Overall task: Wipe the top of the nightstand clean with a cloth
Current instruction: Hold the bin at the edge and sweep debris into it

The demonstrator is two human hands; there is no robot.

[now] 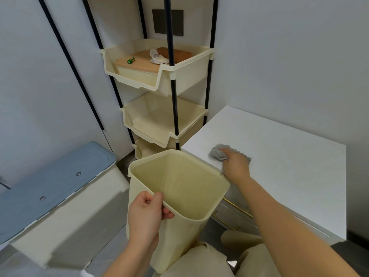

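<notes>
The white nightstand (279, 156) fills the right side, its top bare apart from my hand and the cloth. My right hand (235, 164) presses a grey cloth (218, 152) flat on the top near its front left edge. My left hand (146, 212) grips the near rim of an empty cream plastic bin (179, 196), held tilted just beside and below the nightstand's left edge. The far rim of the bin sits close under my right wrist.
A cream tiered rack (159, 76) on black poles stands behind the bin; its top tray holds a green battery (131, 60), a wrapper and a brown item. A blue-lidded storage box (54, 186) sits at the left. Gold drawer handles (237, 206) show on the nightstand's front.
</notes>
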